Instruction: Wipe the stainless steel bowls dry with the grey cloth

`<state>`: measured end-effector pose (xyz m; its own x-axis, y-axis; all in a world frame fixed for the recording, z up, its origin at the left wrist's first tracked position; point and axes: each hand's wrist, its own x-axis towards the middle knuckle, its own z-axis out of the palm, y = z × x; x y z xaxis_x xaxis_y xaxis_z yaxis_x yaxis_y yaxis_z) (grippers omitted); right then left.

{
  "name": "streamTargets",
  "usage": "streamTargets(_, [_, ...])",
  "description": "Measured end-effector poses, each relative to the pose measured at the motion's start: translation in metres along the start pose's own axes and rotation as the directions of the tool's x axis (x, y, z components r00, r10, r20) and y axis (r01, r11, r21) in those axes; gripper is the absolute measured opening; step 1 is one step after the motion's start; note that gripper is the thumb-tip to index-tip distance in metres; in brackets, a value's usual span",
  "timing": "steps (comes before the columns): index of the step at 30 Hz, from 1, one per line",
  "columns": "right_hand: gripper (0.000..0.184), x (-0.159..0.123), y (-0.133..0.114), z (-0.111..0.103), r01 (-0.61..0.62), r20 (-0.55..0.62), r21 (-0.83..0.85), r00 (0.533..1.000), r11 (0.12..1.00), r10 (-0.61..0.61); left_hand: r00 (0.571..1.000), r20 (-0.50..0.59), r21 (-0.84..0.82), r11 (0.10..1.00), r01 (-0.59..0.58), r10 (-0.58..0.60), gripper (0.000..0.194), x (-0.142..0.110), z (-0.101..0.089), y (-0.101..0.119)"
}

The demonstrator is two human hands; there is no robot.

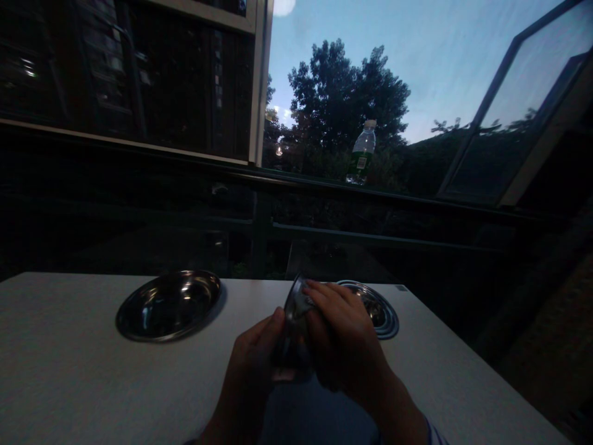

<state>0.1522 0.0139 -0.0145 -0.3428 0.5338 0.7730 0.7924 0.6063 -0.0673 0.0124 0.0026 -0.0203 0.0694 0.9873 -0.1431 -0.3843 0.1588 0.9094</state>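
Note:
My left hand [254, 352] grips a shiny metal bowl [291, 346] by its near left side, thumb up along the rim. The bowl is tipped on edge above the table's front part. My right hand [349, 337] is closed over a pale crumpled cloth [302, 303] and presses it against the bowl near the top of the rim. Much of the bowl is hidden behind my fingers, and the dim light blurs its lower part.
On the white table [69, 371], a wide metal dish [169, 309] lies at left. Behind my right hand, several nested metal dishes [386, 315] appear stacked. A clear bottle with a green label [361, 157] stands at the open window's sill [407, 196], beyond the table's far edge.

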Motion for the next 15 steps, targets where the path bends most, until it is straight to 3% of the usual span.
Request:
streamTargets(2, [0.028,0.0,0.0,0.001,-0.038,-0.004,-0.007,0.999,0.999,0.038,1.0,-0.009,0.01,1.0,0.0,0.0,0.033,-0.003,0.002,0.001])
streamTargets(5, [0.028,-0.003,-0.008,0.003,0.093,0.02,-0.005,0.996,0.996,-0.092,0.998,-0.064,-0.014,1.0,-0.007,0.006,0.032,-0.001,0.001,0.003])
streamTargets(8, [0.027,-0.003,-0.012,0.003,0.174,0.018,0.012,0.985,0.985,-0.174,0.999,-0.038,-0.044,0.999,-0.024,0.022,0.03,0.003,-0.002,0.002])
streamTargets(13, [0.026,0.0,0.007,-0.001,-0.094,-0.041,-0.006,0.995,0.996,0.094,1.0,-0.013,0.001,1.0,0.016,-0.016,0.034,-0.001,0.002,0.003])
streamTargets(15, [0.027,0.0,0.008,-0.001,-0.101,-0.031,-0.014,0.994,0.995,0.101,1.0,-0.028,-0.018,1.0,0.012,-0.013,0.033,-0.002,0.002,0.005])
